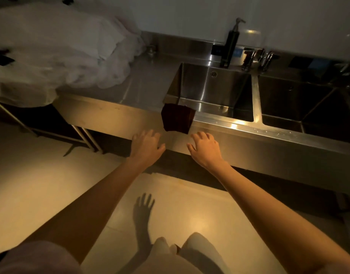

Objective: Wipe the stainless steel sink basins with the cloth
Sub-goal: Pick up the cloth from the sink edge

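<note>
A dark brown cloth [178, 119] hangs folded over the front rim of the stainless steel sink unit, at the left corner of the left basin [215, 91]. A second basin [292, 99] lies to the right, past a narrow divider. My left hand [147, 145] hovers just below and left of the cloth, fingers spread and holding nothing. On the other side, below and right of the cloth, is my right hand [204, 148], also spread and empty. Neither hand touches the cloth.
A dark pump bottle [229, 48] and taps [257, 58] stand behind the basins. A big white bundle of bags [57, 54] covers the steel counter [146, 84] at the left. Pale floor lies below, with my legs at the bottom.
</note>
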Motion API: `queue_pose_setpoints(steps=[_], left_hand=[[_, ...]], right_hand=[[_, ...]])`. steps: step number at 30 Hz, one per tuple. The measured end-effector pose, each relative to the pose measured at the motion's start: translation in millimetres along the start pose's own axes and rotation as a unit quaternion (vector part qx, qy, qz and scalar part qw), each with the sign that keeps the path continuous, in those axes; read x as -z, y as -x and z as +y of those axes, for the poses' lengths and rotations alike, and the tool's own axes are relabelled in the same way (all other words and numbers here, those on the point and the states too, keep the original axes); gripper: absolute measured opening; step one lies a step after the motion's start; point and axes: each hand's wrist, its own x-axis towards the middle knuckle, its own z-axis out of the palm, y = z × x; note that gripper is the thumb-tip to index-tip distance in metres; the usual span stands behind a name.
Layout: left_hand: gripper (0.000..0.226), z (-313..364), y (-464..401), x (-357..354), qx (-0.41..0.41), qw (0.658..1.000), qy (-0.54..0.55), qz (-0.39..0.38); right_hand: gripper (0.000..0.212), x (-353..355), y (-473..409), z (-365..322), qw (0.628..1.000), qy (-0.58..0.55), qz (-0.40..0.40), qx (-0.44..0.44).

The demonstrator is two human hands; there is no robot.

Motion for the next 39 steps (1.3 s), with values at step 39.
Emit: queue_pose_setpoints(steps=[39], left_hand=[[0.043, -1, -336, -21, -0.083, 0.994, 0.025, -0.071]], right_hand=[[0.046, 21, -298, 77, 0.997, -0.013, -0.008, -0.071]])
